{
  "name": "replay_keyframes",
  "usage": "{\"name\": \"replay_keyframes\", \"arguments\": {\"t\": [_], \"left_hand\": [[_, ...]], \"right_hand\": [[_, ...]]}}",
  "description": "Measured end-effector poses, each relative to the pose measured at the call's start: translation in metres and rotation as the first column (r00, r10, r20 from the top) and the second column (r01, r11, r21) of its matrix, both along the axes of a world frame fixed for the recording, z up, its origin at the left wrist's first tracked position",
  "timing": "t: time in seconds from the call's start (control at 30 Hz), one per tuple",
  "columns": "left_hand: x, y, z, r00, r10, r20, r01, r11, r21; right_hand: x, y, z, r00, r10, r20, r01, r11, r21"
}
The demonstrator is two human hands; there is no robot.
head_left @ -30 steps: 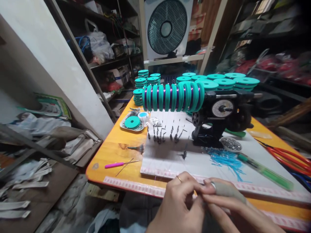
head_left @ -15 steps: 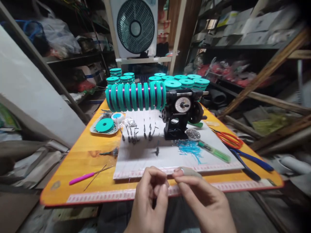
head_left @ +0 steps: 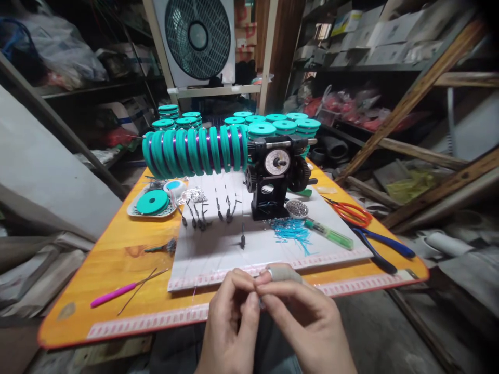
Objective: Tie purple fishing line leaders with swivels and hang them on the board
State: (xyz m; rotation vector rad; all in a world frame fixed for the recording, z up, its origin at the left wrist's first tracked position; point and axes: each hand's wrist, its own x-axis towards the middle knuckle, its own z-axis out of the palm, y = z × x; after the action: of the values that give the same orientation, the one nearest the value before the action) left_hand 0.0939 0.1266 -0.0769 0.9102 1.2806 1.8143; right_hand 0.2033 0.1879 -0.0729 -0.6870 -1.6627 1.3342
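Note:
My left hand (head_left: 230,317) and my right hand (head_left: 300,317) meet fingertip to fingertip just in front of the orange table's (head_left: 117,259) near edge. Both are pinched on something tiny that I cannot make out. A grey sleeve covers my right forefinger (head_left: 284,272). A thin violet thread (head_left: 194,292) shows at the white mat's (head_left: 218,254) near edge. Beyond the mat stands a black hand-crank winder (head_left: 273,176) carrying a row of teal spools (head_left: 191,150) wound with purple line.
Small dark weights (head_left: 206,210) stand on the mat, with blue strands (head_left: 292,228), a green pen (head_left: 331,235) and a small dish (head_left: 297,209). A tray with a teal spool (head_left: 153,202) and a pink-handled needle (head_left: 113,293) lie left. Red scissors (head_left: 351,212) and blue pliers (head_left: 385,244) lie right. Stacked spools (head_left: 273,122) and a fan (head_left: 198,34) stand behind.
The view has swung right and pulled back, showing more of the table. My two hands have stayed pinched together at its near edge, drawing closer again after parting slightly.

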Motion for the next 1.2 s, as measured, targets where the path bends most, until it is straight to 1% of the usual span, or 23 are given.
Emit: {"name": "replay_keyframes", "arguments": {"t": [0.07,0.1,0.2,0.3,0.37,0.5,0.63,0.7,0.77,0.87,0.97,1.2], "left_hand": [[0.002,0.000,-0.002,0.998,0.067,0.013,-0.067,0.997,-0.025],[0.002,0.000,-0.003,0.996,0.091,-0.003,-0.091,0.995,-0.034],[0.002,0.001,-0.003,0.984,0.146,-0.101,-0.150,0.988,-0.042],[0.002,0.002,0.000,0.961,0.201,-0.190,-0.206,0.979,-0.007],[0.003,0.003,0.001,0.947,0.224,-0.229,-0.221,0.975,0.038],[0.005,0.005,0.001,0.946,0.216,-0.240,-0.199,0.976,0.091],[0.007,0.004,0.001,0.924,0.239,-0.300,-0.217,0.971,0.105],[0.008,0.004,0.003,0.908,0.259,-0.329,-0.236,0.966,0.108],[0.009,0.003,0.003,0.890,0.279,-0.361,-0.257,0.960,0.110],[0.008,0.003,0.003,0.876,0.289,-0.386,-0.265,0.957,0.114],[0.007,0.002,0.003,0.878,0.280,-0.387,-0.254,0.960,0.119],[0.007,0.002,0.003,0.879,0.281,-0.384,-0.254,0.960,0.121]], "right_hand": [[0.000,-0.001,-0.002,1.000,-0.009,-0.030,0.007,0.999,-0.053],[-0.001,-0.001,-0.002,0.999,0.003,-0.052,-0.008,0.996,-0.093],[-0.002,-0.002,-0.005,0.984,0.031,-0.173,-0.077,0.960,-0.269],[-0.005,-0.003,-0.007,0.946,-0.041,-0.321,-0.116,0.884,-0.454],[-0.007,-0.003,-0.008,0.917,-0.073,-0.392,-0.166,0.823,-0.543],[-0.011,-0.005,-0.007,0.877,-0.074,-0.475,-0.282,0.720,-0.634],[-0.015,-0.010,-0.003,0.874,-0.126,-0.470,-0.282,0.656,-0.700],[-0.016,-0.012,-0.001,0.873,-0.139,-0.467,-0.281,0.639,-0.716],[-0.016,-0.013,-0.002,0.870,-0.125,-0.477,-0.301,0.631,-0.715],[-0.014,-0.012,-0.004,0.866,-0.089,-0.493,-0.333,0.632,-0.700],[-0.013,-0.010,-0.007,0.864,-0.054,-0.500,-0.356,0.638,-0.683],[-0.014,-0.011,-0.004,0.879,-0.098,-0.467,-0.305,0.637,-0.708]]}}
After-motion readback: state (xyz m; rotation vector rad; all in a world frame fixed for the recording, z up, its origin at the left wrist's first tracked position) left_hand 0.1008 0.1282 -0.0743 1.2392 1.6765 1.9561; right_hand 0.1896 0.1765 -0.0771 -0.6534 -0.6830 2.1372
